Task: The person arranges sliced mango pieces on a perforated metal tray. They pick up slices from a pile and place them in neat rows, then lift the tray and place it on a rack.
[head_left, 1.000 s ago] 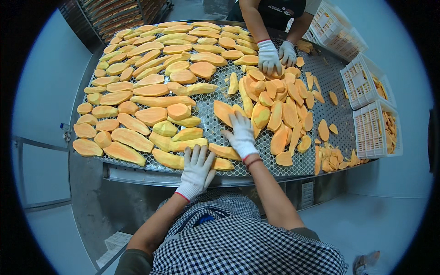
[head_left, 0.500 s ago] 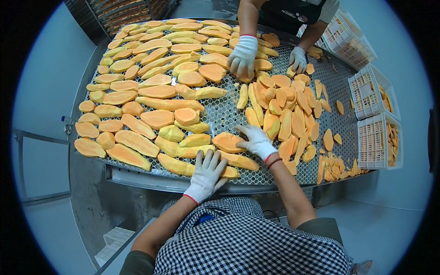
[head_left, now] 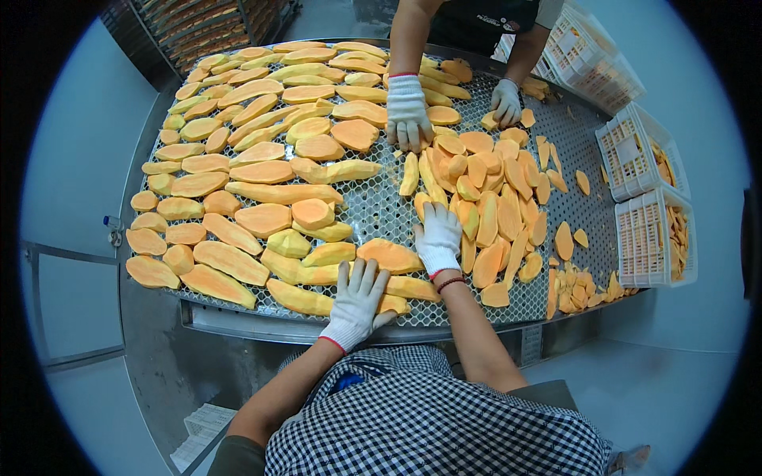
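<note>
Peeled orange-yellow sweet potato slices [head_left: 263, 219] lie in close rows over the left and middle of a metal mesh tray [head_left: 373, 210]. My left hand [head_left: 357, 305], in a white knit glove, rests with fingers spread on the long slices at the near edge. My right hand [head_left: 438, 238], gloved too, is at the left side of a heap of loose slices [head_left: 508, 218]. Its fingers are stretched out, the tips against a small slice [head_left: 420, 205]. A broad orange slice [head_left: 389, 255] lies between my two hands, touched by neither thumb.
Across the table, a co-worker's gloved hand [head_left: 408, 119] presses among slices; their other hand [head_left: 506, 103] is by the heap. White plastic crates [head_left: 655, 238] with slices stand at the right. Small offcuts [head_left: 579, 289] lie at the near right corner. A loaded rack [head_left: 198, 32] stands at the far left.
My right hand has left the broad orange slice and moved up to the heap's left side. My left hand stays nearly in place. The co-worker's hand has shifted slightly toward me.
</note>
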A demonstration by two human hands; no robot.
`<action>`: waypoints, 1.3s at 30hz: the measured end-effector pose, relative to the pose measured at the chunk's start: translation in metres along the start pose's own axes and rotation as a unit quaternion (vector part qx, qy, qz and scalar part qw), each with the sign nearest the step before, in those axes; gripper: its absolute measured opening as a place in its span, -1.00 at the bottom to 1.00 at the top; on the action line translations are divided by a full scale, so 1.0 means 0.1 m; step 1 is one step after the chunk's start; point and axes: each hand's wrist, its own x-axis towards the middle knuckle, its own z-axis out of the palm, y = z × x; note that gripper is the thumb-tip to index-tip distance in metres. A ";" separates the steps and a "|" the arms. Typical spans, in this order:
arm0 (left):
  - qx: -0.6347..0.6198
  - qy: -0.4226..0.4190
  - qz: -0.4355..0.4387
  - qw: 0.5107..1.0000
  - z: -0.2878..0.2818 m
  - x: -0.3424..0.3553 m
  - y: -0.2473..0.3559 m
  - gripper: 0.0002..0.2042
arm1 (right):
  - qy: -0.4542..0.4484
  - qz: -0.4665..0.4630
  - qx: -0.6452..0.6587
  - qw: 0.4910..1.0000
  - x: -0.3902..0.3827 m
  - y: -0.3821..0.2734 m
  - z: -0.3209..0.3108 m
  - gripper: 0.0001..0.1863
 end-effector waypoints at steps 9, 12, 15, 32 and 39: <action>-0.005 -0.022 0.004 1.000 -0.17 0.00 -0.01 -0.20 | -0.046 0.090 0.008 0.995 -0.17 -0.24 0.00 -0.29; -0.022 -0.016 0.002 1.000 -0.20 0.01 -0.02 -0.24 | -0.008 0.118 0.029 0.993 -0.04 -0.32 0.02 -0.54; -0.040 0.013 -0.021 0.999 -0.23 0.10 -0.07 -0.29 | 0.056 0.049 0.128 0.989 0.03 -0.22 0.23 -0.72; -0.003 -0.053 -0.167 0.985 -0.79 0.74 -1.32 -0.40 | -0.081 -0.094 0.237 0.964 0.15 0.08 -0.11 -0.42; -0.176 0.070 -0.222 0.956 -0.67 0.70 -1.66 -0.58 | -0.089 -0.119 0.188 0.971 -0.01 -0.07 -0.02 -0.47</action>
